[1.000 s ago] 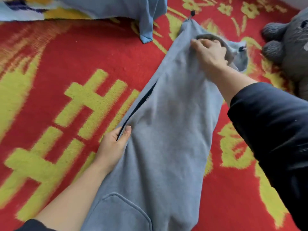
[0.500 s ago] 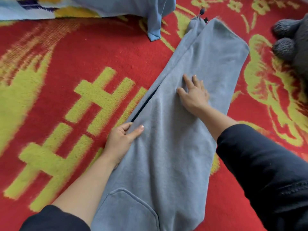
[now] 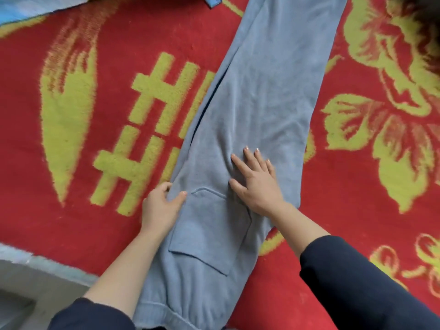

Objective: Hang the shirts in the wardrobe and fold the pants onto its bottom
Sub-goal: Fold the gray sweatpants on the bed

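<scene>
Both hands have slid down the grey-blue sweatpants point(image 3: 269, 91) toward the patch pocket point(image 3: 212, 232) since half a second ago. At the garment's left edge the left hand point(image 3: 160, 206) pinches the fabric, thumb on top and fingers curled at the fold, just beside the pocket's upper corner. The sweatpants lie folded lengthwise, leg over leg, diagonally across the red and yellow blanket point(image 3: 71, 163), and the right hand point(image 3: 258, 184) presses flat on them, fingers straight and spread, just right of the pocket's top.
</scene>
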`<state>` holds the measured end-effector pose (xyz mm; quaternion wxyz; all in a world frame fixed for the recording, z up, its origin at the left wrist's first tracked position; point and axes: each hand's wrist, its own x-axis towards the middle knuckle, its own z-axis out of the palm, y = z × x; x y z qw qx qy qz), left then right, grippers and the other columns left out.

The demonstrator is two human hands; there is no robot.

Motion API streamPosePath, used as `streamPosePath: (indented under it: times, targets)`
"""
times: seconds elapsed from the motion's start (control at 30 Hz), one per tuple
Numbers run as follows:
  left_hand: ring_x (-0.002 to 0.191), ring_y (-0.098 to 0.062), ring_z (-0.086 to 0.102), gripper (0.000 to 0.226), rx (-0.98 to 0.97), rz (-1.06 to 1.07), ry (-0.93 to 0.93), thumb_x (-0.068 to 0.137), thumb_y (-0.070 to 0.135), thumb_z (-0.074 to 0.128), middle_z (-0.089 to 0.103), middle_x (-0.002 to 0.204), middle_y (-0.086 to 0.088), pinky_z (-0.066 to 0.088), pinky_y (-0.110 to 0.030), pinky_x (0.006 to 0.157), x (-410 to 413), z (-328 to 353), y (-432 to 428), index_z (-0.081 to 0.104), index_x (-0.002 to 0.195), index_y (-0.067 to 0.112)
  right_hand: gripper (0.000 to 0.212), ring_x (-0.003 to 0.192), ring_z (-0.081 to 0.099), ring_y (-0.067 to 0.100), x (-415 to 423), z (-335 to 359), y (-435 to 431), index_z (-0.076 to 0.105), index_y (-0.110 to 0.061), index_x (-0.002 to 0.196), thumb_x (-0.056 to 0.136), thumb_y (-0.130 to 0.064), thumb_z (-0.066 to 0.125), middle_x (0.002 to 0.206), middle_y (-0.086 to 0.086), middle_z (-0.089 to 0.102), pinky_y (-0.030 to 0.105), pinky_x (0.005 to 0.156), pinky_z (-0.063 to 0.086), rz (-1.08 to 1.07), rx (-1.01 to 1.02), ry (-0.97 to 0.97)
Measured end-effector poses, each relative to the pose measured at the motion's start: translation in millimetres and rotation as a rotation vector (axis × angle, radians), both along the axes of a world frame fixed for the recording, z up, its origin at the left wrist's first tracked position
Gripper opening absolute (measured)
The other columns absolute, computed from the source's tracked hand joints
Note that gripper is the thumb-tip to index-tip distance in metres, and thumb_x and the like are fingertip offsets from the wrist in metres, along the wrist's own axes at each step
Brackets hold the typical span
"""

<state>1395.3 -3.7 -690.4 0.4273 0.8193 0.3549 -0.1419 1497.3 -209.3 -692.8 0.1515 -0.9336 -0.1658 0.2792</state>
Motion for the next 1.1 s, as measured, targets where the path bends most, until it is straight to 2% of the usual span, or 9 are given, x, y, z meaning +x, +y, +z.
streamPosePath:
  times: [0.17,0.27,0.37,0.43,0.47,0.6,0.77,1.0,1.1]
  targets:
    - [0.119,-0.033,0.04,0.055,0.164,0.054,0.13,0.078,0.031,0.074,0.045,0.125,-0.016,0.027,-0.034,0.1,-59.2,9.6,-4.3,0.049,0.123,0.012,0.072,0.148,0.008,0.02,-111.0,16.2,-16.4,0.026,-0.028,0.15,0.086,-0.031,0.058,0.161,0.001,0.013,0.04,0.117,0.006,-0.204,-0.05,-0.098]
    - [0.115,-0.037,0.048,0.048,0.094,-0.064,0.179,0.09,0.036,0.058,0.048,0.126,-0.019,0.036,-0.037,0.09,-81.4,11.5,-1.3,0.042,0.125,0.008,0.085,0.137,0.027,0.027,-174.0,19.1,-16.1,0.028,-0.016,0.148,0.078,-0.032,0.073,0.15,0.007,0.03,0.042,0.107,0.026,-0.76,-0.009,-0.02]
    - [0.112,-0.044,0.053,0.043,0.053,-0.148,0.281,0.097,0.043,0.038,0.056,0.123,-0.023,0.039,-0.042,0.086,-96.0,14.5,1.0,0.035,0.129,0.013,0.056,0.113,0.043,0.027,-213.1,16.1,-6.2,0.048,-0.01,0.12,0.077,-0.034,0.075,0.118,0.008,0.045,0.039,0.096,0.038,-1.098,0.09,0.161]
    - [0.11,-0.045,0.054,0.041,0.024,-0.16,0.331,0.099,0.046,0.03,0.057,0.121,-0.025,0.039,-0.043,0.085,-104.5,18.3,1.1,0.035,0.125,0.014,0.024,0.095,0.046,0.022,-226.6,13.8,-1.1,0.052,-0.016,0.085,0.081,-0.032,0.069,0.098,0.004,0.047,0.036,0.079,0.042,-1.111,0.26,0.33]
    - [0.112,-0.044,0.053,0.042,0.008,-0.161,0.331,0.099,0.046,0.028,0.056,0.122,-0.025,0.038,-0.042,0.085,-108.1,20.0,0.8,0.037,0.124,0.013,0.024,0.088,0.045,0.019,-230.1,14.0,0.1,0.048,-0.018,0.072,0.081,-0.029,0.068,0.091,0.004,0.047,0.031,0.07,0.039,-1.096,0.352,0.395]
    - [0.123,-0.031,0.05,0.059,-0.185,-0.076,0.195,0.095,0.053,0.035,0.056,0.131,-0.012,0.039,-0.04,0.102,-123.4,30.7,-5.8,0.048,0.133,0.009,0.009,0.063,0.062,0.008,-234.7,25.5,-8.1,0.063,-0.017,0.07,0.079,-0.017,0.067,0.064,-0.012,0.068,0.014,0.046,0.042,-1.224,0.594,0.475]
    - [0.097,-0.017,0.066,0.051,-0.355,0.02,0.127,0.077,0.047,0.071,0.069,0.107,0.001,0.052,-0.038,0.092,-152.6,51.9,-24.5,0.062,0.116,0.014,0.01,0.058,0.066,0.007,-255.8,47.1,-30.4,0.065,-0.017,0.075,0.082,-0.022,0.06,0.063,-0.01,0.069,0.018,0.043,0.044,-1.189,0.651,0.549]
    - [0.084,-0.019,0.063,0.038,-0.365,-0.189,0.674,0.084,0.037,0.069,0.063,0.094,-0.002,0.054,-0.032,0.068,-263.7,74.1,-44.2,0.05,0.105,0.01,0.01,0.073,0.065,0.02,-363.6,71.0,-68.0,0.065,-0.007,0.087,0.081,-0.014,0.062,0.086,0.006,0.07,0.025,0.059,0.048,-1.066,0.392,0.823]
    - [0.09,-0.021,0.066,0.039,-0.409,-0.222,0.766,0.084,0.034,0.069,0.067,0.101,-0.005,0.058,-0.035,0.074,-291.4,81.8,-49.1,0.055,0.111,0.009,0.021,0.082,0.069,0.024,-395.9,79.8,-80.5,0.067,-0.006,0.098,0.078,-0.015,0.067,0.094,0.01,0.072,0.029,0.064,0.053,-1.069,0.32,0.905]
